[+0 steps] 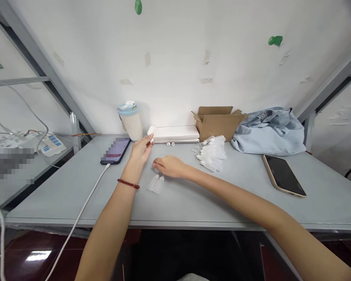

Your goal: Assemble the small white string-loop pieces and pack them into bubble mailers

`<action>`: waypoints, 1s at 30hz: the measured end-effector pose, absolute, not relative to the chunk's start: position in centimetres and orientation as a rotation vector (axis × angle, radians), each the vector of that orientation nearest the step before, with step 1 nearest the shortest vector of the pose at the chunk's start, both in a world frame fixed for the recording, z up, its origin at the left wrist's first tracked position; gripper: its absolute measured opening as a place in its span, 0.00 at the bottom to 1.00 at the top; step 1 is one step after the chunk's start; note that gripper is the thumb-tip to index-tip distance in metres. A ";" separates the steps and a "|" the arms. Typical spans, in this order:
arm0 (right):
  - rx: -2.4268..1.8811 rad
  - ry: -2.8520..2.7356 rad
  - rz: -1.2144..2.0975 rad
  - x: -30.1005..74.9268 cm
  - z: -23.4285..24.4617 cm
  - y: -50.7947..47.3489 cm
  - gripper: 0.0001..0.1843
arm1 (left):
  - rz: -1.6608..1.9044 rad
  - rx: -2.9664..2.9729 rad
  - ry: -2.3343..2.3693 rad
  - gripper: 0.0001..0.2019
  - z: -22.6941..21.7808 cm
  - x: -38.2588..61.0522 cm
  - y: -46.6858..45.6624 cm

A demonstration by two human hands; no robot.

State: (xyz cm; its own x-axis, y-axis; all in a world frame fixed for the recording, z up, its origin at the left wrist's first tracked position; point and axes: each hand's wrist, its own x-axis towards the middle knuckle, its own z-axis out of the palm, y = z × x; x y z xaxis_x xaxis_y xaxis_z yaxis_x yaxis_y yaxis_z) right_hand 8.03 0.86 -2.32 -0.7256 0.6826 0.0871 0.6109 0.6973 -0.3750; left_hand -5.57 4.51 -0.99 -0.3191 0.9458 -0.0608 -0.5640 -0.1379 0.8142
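My left hand (140, 150) is raised a little above the grey table (193, 199), fingers closed round a small white capsule-shaped part (151, 130). My right hand (170, 166) lies low on the table beside it, fingers pinched on the top of a small clear plastic bag (156, 183) that lies flat towards me. A red bead bracelet (128, 184) circles my left wrist. To the right of my hands sits a pile of white bagged items with cords (211, 154). Two tiny white round pieces (170, 144) rest near the wall.
A phone (116, 151) on a white cable (84, 207) lies at left, a lidded cup (130, 121) behind it. A flat white stack (176, 134), an open cardboard box (218, 122), blue cloth (269, 131) and a second phone (283, 175) are at back and right.
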 end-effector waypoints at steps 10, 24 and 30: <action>-1.112 -2.371 0.507 11.5 -2.1 2.3 0.11 | 1.706 0.545 0.977 0.09 -0.4 -4.6 4.2; -1.028 -1.955 0.564 18.3 -3.1 -0.7 0.11 | 1.172 1.052 1.167 0.14 -0.6 0.1 0.4; -0.948 -1.590 1.139 18.7 -1.8 -0.8 0.08 | 1.109 1.203 1.089 0.14 -0.6 0.1 0.4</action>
